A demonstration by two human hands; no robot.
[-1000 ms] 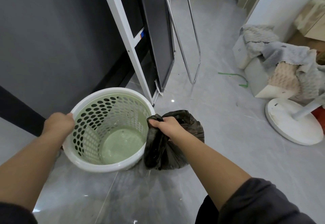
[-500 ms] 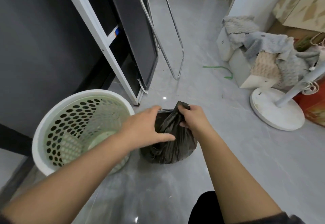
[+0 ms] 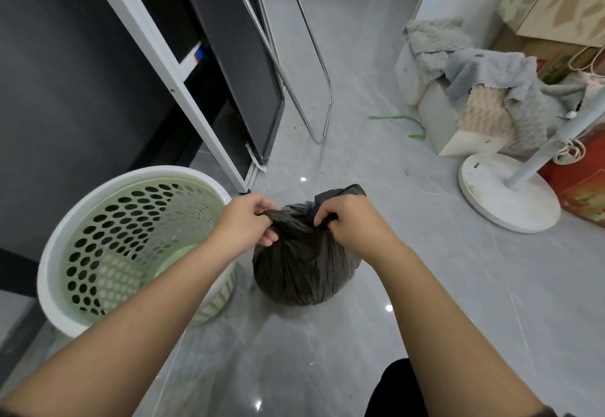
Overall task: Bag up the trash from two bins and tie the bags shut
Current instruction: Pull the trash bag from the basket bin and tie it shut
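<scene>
Both hands, left hand (image 3: 244, 225) and right hand (image 3: 348, 222), pinch the black bag (image 3: 302, 266) mouth at frame centre; thin plastic may tear or slip if pulled hard.

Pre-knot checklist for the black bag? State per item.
1. Black bag out of the green bin and resting on the floor beside it: ok.
2. Left hand grips one bunched end of the bag's mouth: ok.
3. Right hand grips the other end: ok.
4. Mouth tied shut: not ok, the ends are held apart and no knot shows.
5. Bin emptied: ok where visible; the left forearm hides part of it.
6. Bag free of tears: cannot tell.
</scene>
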